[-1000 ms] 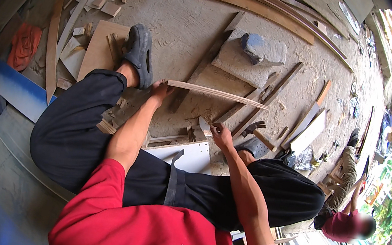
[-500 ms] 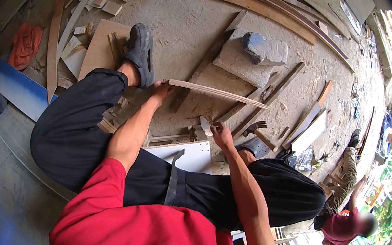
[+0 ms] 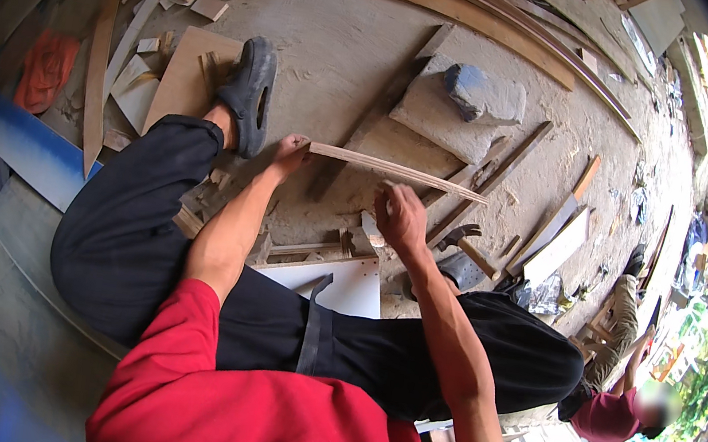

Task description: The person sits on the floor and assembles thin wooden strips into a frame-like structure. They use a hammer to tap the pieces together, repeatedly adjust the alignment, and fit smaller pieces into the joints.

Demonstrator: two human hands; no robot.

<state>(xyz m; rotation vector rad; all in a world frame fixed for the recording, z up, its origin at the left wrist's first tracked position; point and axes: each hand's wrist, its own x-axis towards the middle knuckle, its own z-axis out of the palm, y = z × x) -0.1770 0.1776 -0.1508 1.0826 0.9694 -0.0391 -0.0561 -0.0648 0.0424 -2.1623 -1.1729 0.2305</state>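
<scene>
Wooden strip (image 3: pixel 364 161) (1) in left hand (image 3: pixel 291 153)

Between the left hand (image 3: pixel 292 154) and right hand (image 3: pixel 403 217), bare floor (image 3: pixel 320 208) leaves a passage, bounded on the near side by the white board (image 3: pixel 355 280) and on the far side by the strip (image 3: pixel 370 163). Past the strip, the slab (image 3: pixel 425 121) and block (image 3: pixel 488 97) bar the way. The hammer (image 3: pixel 478 260) obstructs rightward room; the left shoe (image 3: pixel 254 92), leftward.
</scene>
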